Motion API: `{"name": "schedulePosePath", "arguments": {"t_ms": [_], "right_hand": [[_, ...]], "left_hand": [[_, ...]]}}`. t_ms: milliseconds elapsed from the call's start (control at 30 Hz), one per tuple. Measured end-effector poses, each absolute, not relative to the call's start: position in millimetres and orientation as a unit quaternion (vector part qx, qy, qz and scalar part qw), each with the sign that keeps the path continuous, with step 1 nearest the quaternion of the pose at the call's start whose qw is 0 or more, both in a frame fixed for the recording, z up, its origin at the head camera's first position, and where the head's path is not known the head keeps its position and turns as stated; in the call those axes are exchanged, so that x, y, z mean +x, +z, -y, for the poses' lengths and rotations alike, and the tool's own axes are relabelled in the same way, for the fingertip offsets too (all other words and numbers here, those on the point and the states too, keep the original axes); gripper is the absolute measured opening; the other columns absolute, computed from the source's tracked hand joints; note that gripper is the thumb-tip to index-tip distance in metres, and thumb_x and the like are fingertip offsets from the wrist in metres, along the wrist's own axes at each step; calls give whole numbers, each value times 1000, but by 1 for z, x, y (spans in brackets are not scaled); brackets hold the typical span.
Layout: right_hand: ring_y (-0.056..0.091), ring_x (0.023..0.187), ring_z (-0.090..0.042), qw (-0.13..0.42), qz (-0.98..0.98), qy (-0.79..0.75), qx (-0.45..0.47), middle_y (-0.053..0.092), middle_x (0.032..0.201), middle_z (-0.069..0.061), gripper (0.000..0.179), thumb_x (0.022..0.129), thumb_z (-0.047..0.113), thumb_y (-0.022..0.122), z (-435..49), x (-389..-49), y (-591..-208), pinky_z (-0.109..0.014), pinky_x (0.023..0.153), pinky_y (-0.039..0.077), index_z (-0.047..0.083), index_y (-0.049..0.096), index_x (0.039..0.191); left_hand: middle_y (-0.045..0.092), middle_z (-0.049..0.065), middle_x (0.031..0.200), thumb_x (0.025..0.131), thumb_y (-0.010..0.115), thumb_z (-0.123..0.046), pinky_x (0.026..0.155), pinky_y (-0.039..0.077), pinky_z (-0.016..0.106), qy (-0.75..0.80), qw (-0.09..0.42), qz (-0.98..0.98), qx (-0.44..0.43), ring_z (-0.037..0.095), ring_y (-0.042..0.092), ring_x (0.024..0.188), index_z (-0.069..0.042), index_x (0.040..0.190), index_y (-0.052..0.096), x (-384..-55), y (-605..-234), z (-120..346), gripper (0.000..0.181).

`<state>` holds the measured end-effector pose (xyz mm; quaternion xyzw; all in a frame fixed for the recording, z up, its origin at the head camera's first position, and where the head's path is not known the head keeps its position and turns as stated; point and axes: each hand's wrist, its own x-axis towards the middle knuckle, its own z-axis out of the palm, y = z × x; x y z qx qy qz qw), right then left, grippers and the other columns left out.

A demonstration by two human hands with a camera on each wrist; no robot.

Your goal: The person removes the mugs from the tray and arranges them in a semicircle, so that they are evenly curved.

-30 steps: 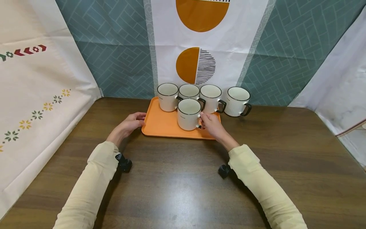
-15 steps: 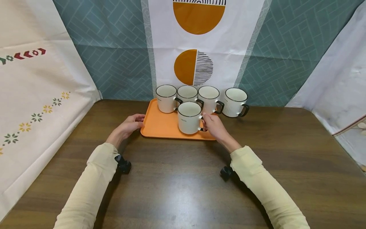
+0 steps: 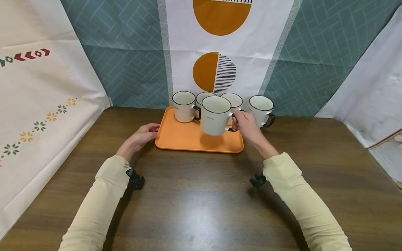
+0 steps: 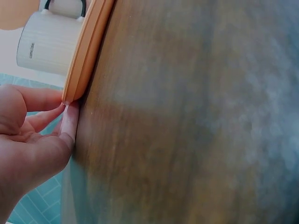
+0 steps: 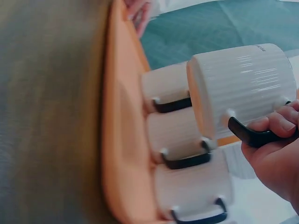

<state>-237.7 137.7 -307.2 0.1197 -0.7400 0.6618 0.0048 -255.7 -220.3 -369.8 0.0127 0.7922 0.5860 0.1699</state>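
My right hand (image 3: pixel 246 127) grips the black handle of a white ribbed mug (image 3: pixel 215 116), holding it raised above the orange tray (image 3: pixel 179 137), whose surface shows a shadow beneath it. In the right wrist view, the fingers (image 5: pixel 280 123) curl round that mug's handle (image 5: pixel 254 135). My left hand (image 3: pixel 142 136) pinches the tray's left edge; in the left wrist view, a fingertip meets the rim (image 4: pixel 86 65) above and the thumb (image 4: pixel 69 123) lies low against the table. Along the tray's back stand three matching mugs, the leftmost mug (image 3: pixel 184 108) farthest from my right hand.
Another white mug (image 3: pixel 260 109) stands on the table just right of the tray, its handle turned right. The brown wooden table (image 3: pixel 188 198) ends at a teal and white cloth (image 3: pixel 125 62) behind. White cloth (image 3: pixel 47 122) hangs at the left side.
The mug in my right hand first slid slightly toward the person, then rose off the tray and moved right. My left hand has stayed at the tray's edge.
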Motion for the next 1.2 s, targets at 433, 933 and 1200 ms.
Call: {"name": "schedulePosePath", "arguments": {"t_ms": [433, 933, 1200], "right_hand": [[37, 57, -13, 73, 700, 704, 97, 36, 59, 0, 42, 103, 20, 41, -174, -250, -254, -24, 54, 38, 4, 47, 65], [38, 57, -14, 148, 663, 732, 58, 34, 56, 0, 41, 103, 21, 41, -238, -263, -244, -24, 58, 38, 4, 47, 65], [39, 54, -12, 175, 640, 748, 23, 40, 60, -1, 43, 103, 19, 40, -272, -264, -247, -22, 56, 40, 4, 48, 63]], "left_hand": [[30, 27, 142, 95, 43, 6, 110, 28, 45, 583, 174, -794, 5, 35, 36, 124, 9, 148, 21, -258, -371, 221, 57], [31, 26, 142, 95, 45, 3, 110, 28, 45, 580, 179, -795, 0, 36, 35, 124, 6, 149, 21, -256, -370, 222, 59], [31, 27, 142, 95, 45, 4, 110, 28, 46, 579, 179, -795, 3, 36, 36, 125, 7, 148, 21, -259, -370, 222, 59]]}}
